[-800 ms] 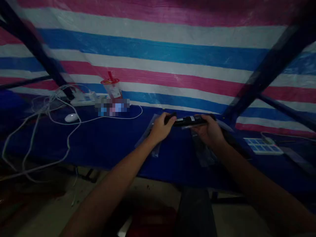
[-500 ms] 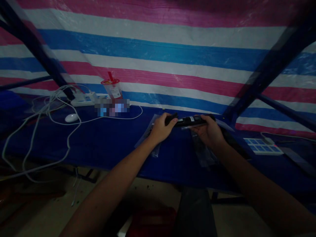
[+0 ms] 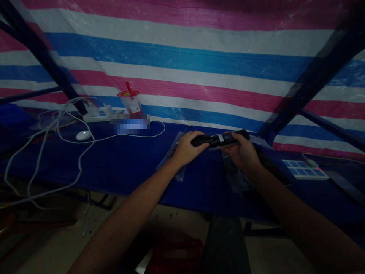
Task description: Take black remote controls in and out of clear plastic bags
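Closest to the camera, a red stool [image 3: 178, 253] and a dark trouser leg [image 3: 226, 243] show below the near edge of the blue table [image 3: 128, 167]. Both bare forearms reach forward over the table. One clear plastic bag [image 3: 238, 182] lies beside the right wrist, and another [image 3: 180, 176] lies partly hidden behind the left hand [image 3: 187, 148]. A dark flat object [image 3: 274, 167] rests on the table just past the right forearm.

The black object [image 3: 229, 138] is over the far half of the table, lengthwise between the hands. The left hand's fingers are wrapped around its left end; the right hand [image 3: 245, 153] grips its right part, thumb on top and fingers beneath. A pale label [image 3: 221, 137] faces up on it. Whether it is one piece or two meeting ends is too dark to tell.

Off to the right lies a white panel with blue squares [image 3: 303, 169]. At left, white cables [image 3: 80, 160] loop around a white mouse [image 3: 83, 135]. Farther back are a power strip [image 3: 98, 118] and a red-lidded cup [image 3: 131, 102], before a striped sheet [image 3: 182, 49].
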The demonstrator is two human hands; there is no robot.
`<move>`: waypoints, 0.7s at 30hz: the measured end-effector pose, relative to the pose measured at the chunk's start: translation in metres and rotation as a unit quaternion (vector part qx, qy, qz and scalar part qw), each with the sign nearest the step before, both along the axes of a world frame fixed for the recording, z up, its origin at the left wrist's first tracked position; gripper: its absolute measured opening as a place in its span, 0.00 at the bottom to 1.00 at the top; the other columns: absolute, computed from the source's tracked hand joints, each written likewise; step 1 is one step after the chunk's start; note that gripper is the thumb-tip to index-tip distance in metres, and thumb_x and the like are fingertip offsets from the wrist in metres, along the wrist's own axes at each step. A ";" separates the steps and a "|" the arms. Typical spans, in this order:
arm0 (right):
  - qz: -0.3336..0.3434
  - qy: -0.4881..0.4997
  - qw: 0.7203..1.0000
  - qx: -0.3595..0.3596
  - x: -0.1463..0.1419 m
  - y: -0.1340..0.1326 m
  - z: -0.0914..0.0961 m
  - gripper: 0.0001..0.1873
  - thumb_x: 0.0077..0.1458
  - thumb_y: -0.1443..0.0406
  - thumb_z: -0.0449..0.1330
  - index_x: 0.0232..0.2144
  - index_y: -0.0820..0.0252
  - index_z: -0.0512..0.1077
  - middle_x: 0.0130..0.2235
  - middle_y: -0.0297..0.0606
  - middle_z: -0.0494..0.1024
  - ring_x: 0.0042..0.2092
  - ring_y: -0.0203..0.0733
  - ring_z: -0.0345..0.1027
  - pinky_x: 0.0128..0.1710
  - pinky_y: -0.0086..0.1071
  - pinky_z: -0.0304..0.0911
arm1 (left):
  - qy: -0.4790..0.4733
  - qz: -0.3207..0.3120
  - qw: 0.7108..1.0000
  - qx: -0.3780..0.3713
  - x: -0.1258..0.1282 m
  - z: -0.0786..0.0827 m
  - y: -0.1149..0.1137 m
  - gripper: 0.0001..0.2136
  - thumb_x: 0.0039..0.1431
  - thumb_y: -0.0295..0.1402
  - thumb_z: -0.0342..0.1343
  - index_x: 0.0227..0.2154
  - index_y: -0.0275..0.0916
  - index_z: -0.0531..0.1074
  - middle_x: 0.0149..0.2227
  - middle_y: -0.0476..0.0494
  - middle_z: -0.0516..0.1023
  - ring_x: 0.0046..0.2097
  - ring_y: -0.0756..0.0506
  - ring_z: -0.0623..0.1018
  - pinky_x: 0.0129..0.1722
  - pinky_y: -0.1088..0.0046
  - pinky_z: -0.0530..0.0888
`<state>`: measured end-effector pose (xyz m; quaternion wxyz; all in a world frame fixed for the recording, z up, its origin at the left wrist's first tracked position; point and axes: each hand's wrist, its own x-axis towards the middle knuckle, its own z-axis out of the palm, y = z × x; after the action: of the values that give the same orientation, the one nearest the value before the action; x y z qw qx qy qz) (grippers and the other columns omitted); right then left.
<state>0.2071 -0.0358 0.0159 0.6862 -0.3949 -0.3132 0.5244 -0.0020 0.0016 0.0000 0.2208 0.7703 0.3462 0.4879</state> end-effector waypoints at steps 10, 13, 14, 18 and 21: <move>0.027 0.003 1.000 0.001 -0.001 0.000 -0.001 0.03 0.59 0.64 0.63 0.36 0.57 0.76 0.35 0.39 0.83 0.40 0.47 0.80 0.43 0.46 0.81 | 0.053 -0.006 0.998 0.042 -0.001 -0.003 -0.001 0.17 0.59 0.38 0.67 0.50 0.43 0.76 0.45 0.42 0.81 0.46 0.41 0.79 0.50 0.58 0.74; 0.036 -0.003 0.999 0.000 -0.003 -0.002 0.000 0.04 0.59 0.64 0.64 0.37 0.57 0.76 0.35 0.39 0.83 0.40 0.48 0.81 0.46 0.48 0.80 | 0.065 -0.008 0.997 0.037 -0.002 -0.004 0.000 0.17 0.60 0.39 0.67 0.51 0.45 0.77 0.46 0.43 0.81 0.47 0.41 0.78 0.51 0.58 0.74; 0.037 -0.004 0.999 0.001 -0.003 -0.003 0.000 0.04 0.59 0.64 0.63 0.37 0.58 0.77 0.35 0.39 0.83 0.41 0.48 0.81 0.46 0.48 0.80 | 0.068 -0.007 0.997 0.033 -0.002 -0.004 0.000 0.17 0.60 0.40 0.67 0.51 0.45 0.77 0.46 0.43 0.81 0.47 0.41 0.78 0.51 0.58 0.74; 0.054 0.000 0.998 0.008 -0.005 -0.004 0.000 0.05 0.59 0.65 0.63 0.38 0.58 0.76 0.38 0.41 0.84 0.42 0.49 0.81 0.49 0.50 0.79 | 0.072 0.005 0.997 0.014 -0.003 -0.003 0.000 0.16 0.60 0.40 0.66 0.51 0.46 0.78 0.44 0.43 0.81 0.45 0.41 0.77 0.48 0.59 0.74; 0.062 0.008 0.998 0.012 -0.007 -0.005 -0.001 0.05 0.59 0.65 0.63 0.39 0.58 0.76 0.39 0.41 0.84 0.44 0.49 0.81 0.50 0.51 0.78 | 0.074 0.015 0.997 0.008 -0.003 -0.003 0.000 0.16 0.60 0.40 0.66 0.51 0.47 0.78 0.44 0.43 0.80 0.45 0.41 0.76 0.48 0.58 0.74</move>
<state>0.2006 -0.0404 0.0150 0.6596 -0.3623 -0.3380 0.5652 -0.0053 0.0013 -0.0025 0.1812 0.8006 0.3693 0.4356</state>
